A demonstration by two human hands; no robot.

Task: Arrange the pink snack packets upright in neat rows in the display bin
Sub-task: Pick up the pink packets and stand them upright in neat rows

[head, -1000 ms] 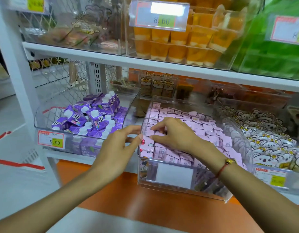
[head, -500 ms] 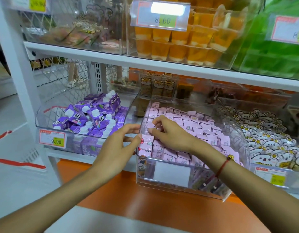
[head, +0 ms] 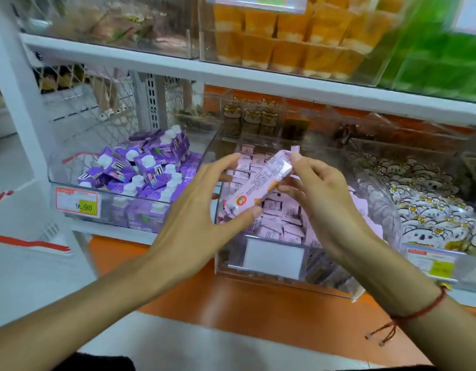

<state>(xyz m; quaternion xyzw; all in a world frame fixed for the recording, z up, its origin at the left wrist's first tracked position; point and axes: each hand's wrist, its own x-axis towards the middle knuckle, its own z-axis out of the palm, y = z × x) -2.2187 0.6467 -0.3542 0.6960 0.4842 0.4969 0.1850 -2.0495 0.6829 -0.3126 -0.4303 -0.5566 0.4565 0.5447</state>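
Most of the work appears done: the clear bin [head: 285, 285] is largely filled with pink packets [head: 274, 210] stood upright in rows, their crimped tops showing, though the rows at the right side are blurred behind the bin's curved wall and their order cannot be judged. One packet [head: 261, 183] is held out of the bin, above its front left part, tilted with the printed end low and to the left. It is pinched at the upper end by the right hand [head: 320, 199] and gripped at the lower end between thumb and fingers of the left hand [head: 202, 212]. What is left, it is judged, is for this packet to be turned upright and slotted into a row. In the bin to the left, purple cartons [head: 140, 170] are heaped loosely; in the bin to the right, white packs [head: 432, 218] are stacked.
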